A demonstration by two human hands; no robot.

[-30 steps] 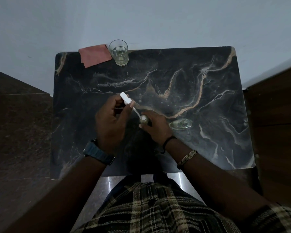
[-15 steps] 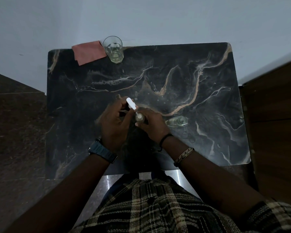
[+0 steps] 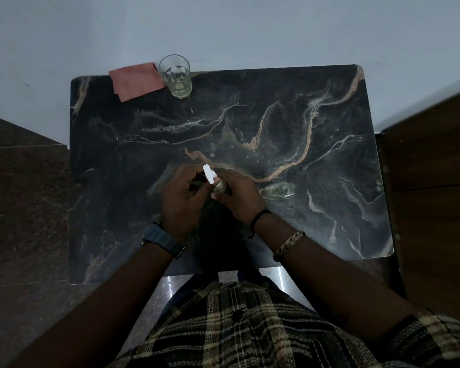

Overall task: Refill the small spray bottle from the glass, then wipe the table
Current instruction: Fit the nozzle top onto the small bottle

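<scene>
My right hand (image 3: 238, 194) grips the small spray bottle (image 3: 219, 187) upright near the middle of the dark marble table (image 3: 316, 213). My left hand (image 3: 179, 199) pinches the white spray head (image 3: 209, 175), which sits at the bottle's mouth with its tube down inside. A clear cap (image 3: 278, 191) lies on its side just right of my right hand. The glass (image 3: 176, 75) with a little pale liquid stands at the table's far left edge, beside a folded pink cloth (image 3: 136, 81).
A pale wall rises behind the table. A wooden cabinet (image 3: 430, 181) stands close on the right, and dark stone floor (image 3: 24, 208) lies to the left. Small droplets dot the tabletop near the cap.
The left hand has brought the white spray head down and right, so its tube has slid into the bottle held by the right hand. The camera view shifted slightly.
</scene>
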